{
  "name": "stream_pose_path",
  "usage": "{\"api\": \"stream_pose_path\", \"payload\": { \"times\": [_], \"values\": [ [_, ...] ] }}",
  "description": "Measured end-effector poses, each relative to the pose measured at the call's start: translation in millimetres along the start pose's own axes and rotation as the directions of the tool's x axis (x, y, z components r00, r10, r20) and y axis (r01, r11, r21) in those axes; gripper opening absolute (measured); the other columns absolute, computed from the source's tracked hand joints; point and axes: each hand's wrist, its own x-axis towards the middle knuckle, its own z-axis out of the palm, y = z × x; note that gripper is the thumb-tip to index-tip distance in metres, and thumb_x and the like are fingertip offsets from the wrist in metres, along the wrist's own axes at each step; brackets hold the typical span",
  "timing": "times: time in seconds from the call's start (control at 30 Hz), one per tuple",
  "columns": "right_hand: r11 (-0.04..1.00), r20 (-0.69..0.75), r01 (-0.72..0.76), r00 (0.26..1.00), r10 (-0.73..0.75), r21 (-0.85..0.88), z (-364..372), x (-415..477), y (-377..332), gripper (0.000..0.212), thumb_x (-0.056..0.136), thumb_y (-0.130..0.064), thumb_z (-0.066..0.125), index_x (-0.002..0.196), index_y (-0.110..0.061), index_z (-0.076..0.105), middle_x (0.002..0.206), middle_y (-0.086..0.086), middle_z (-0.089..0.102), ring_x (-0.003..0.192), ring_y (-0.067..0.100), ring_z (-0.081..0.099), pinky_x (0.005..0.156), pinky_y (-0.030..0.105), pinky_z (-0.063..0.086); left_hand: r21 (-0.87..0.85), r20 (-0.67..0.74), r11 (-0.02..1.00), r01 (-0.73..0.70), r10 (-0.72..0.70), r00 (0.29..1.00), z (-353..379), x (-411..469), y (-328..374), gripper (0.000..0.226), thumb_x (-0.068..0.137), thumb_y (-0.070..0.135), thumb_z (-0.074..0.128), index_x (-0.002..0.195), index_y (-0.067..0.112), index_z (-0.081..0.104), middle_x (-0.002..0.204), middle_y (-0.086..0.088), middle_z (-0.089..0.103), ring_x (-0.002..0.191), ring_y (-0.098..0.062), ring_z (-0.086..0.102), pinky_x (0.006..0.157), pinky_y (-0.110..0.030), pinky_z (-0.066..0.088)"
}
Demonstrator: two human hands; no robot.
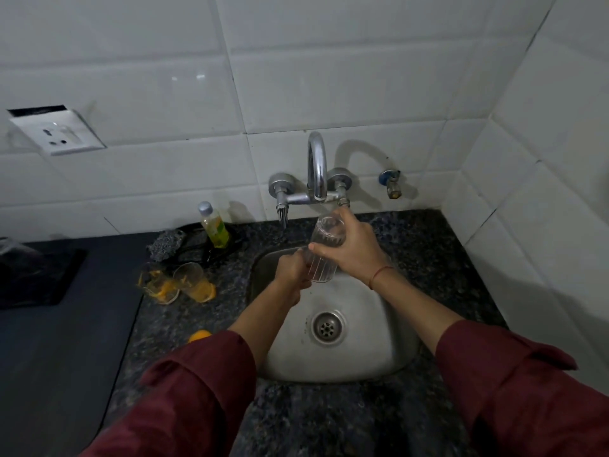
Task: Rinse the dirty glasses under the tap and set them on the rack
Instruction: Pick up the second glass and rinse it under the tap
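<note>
Under the tap [317, 166], one clear glass [324, 249] is held two-handed: the right hand [354, 249] wraps its upper part and the left hand [291, 272] grips the base, tilting its mouth upward, likely to catch water. Two stained glasses [179, 283] stand left of the left hand.

The person wears a dark maroon long-sleeved garment of soft, creased cloth. The left sleeve [184, 390] and the right sleeve [527, 390] both end in thick folded cuffs near the elbow, leaving the forearms uncovered. A thin red thread [379, 274] circles the right wrist. The left hand [291, 275] and right hand [356, 249] are bare.
</note>
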Motion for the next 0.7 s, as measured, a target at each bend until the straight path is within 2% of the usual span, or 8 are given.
{"api": "stream_pose_path", "payload": {
  "times": [0.07, 0.13, 0.3, 0.37, 0.47, 0.57, 0.63, 0.7],
  "values": [
    [1.000, -0.012, 0.009, 1.000, -0.009, -0.011, 0.3, -0.7, -1.3, 0.061, 0.069, -0.045, 0.087, 0.116, -0.022, 0.055, 0.102, -0.004, 0.072, 0.091, 0.013, 0.070, 0.082, 0.038, 0.060, 0.025, -0.033, 0.999, -0.028, 0.029, 0.999, -1.8, -3.7, -1.9, 0.025, 0.102, 0.025, 0.045, 0.093, 0.015, 0.066, 0.084, -0.007, 0.069, 0.070, -0.018, 0.059, 0.056, -0.027, 0.040],
    [1.000, -0.014, 0.018, 1.000, -0.019, -0.021, 0.1, -0.9, -2.6, 0.059, 0.069, -0.044, 0.087, 0.114, -0.020, 0.055, 0.100, -0.004, 0.072, 0.089, 0.012, 0.070, 0.081, 0.037, 0.060, 0.044, -0.070, 0.998, -0.043, 0.046, 0.996, -1.9, -5.5, -4.2, 0.027, 0.103, 0.028, 0.045, 0.099, 0.014, 0.068, 0.089, -0.007, 0.070, 0.073, -0.020, 0.059, 0.058, -0.028, 0.041],
    [0.999, -0.012, 0.045, 0.999, -0.045, -0.026, -2.5, -5.9, -7.3, 0.055, 0.071, -0.040, 0.087, 0.109, -0.019, 0.055, 0.095, -0.007, 0.071, 0.084, 0.010, 0.068, 0.076, 0.026, 0.057, 0.096, -0.143, 0.991, -0.091, 0.104, 0.984, -2.6, -11.3, -8.1, 0.030, 0.100, 0.026, 0.047, 0.096, 0.009, 0.071, 0.091, -0.015, 0.071, 0.076, -0.024, 0.061, 0.060, -0.030, 0.041],
    [0.998, -0.013, 0.047, 0.999, -0.048, -0.035, -3.8, -7.9, -6.5, 0.055, 0.072, -0.040, 0.087, 0.109, -0.018, 0.054, 0.094, -0.006, 0.071, 0.084, 0.011, 0.068, 0.075, 0.027, 0.057, 0.129, -0.172, 0.986, -0.110, 0.132, 0.976, -3.5, -13.7, -11.0, 0.033, 0.095, 0.028, 0.047, 0.096, 0.006, 0.072, 0.091, -0.017, 0.073, 0.076, -0.025, 0.061, 0.063, -0.032, 0.042],
    [0.998, -0.008, 0.042, 0.999, -0.042, -0.038, -6.2, -10.5, -4.5, 0.056, 0.072, -0.042, 0.086, 0.111, -0.020, 0.053, 0.096, -0.005, 0.072, 0.086, 0.013, 0.070, 0.078, 0.034, 0.060, 0.217, -0.185, 0.966, -0.141, 0.183, 0.966, -6.0, -10.3, -18.8, 0.034, 0.084, 0.029, 0.048, 0.086, 0.004, 0.070, 0.081, -0.013, 0.066, 0.073, -0.023, 0.055, 0.063, -0.034, 0.040],
    [0.999, -0.034, 0.034, 0.999, -0.035, -0.037, -7.0, -13.2, -3.5, 0.056, 0.072, -0.041, 0.086, 0.113, -0.021, 0.054, 0.098, -0.004, 0.072, 0.087, 0.014, 0.070, 0.078, 0.034, 0.060, 0.241, -0.185, 0.953, -0.185, 0.232, 0.955, -7.9, -15.9, -20.7, 0.022, 0.091, 0.018, 0.050, 0.076, 0.009, 0.065, 0.077, -0.011, 0.062, 0.070, -0.023, 0.053, 0.057, -0.031, 0.038],
    [1.000, -0.065, 0.009, 0.998, -0.010, -0.015, -6.8, -16.8, -3.2, 0.056, 0.073, -0.040, 0.086, 0.115, -0.020, 0.054, 0.101, -0.006, 0.070, 0.086, 0.013, 0.068, 0.074, 0.028, 0.058, 0.263, -0.192, 0.943, -0.205, 0.259, 0.946, -8.2, -20.9, -21.9, 0.022, 0.092, 0.015, 0.052, 0.073, 0.010, 0.062, 0.075, -0.010, 0.060, 0.068, -0.021, 0.052, 0.056, -0.031, 0.038],
    [0.997, -0.047, -0.050, 0.998, 0.048, -0.058, -3.9, -22.8, 2.4, 0.056, 0.075, -0.039, 0.085, 0.118, -0.018, 0.054, 0.101, -0.009, 0.063, 0.086, 0.011, 0.060, 0.061, 0.011, 0.044, 0.300, -0.201, 0.935, -0.190, 0.257, 0.945, -8.5, -23.7, -28.0, 0.019, 0.093, 0.016, 0.055, 0.077, 0.009, 0.063, 0.075, -0.008, 0.060, 0.068, -0.019, 0.052, 0.056, -0.030, 0.039]
  ]
}}
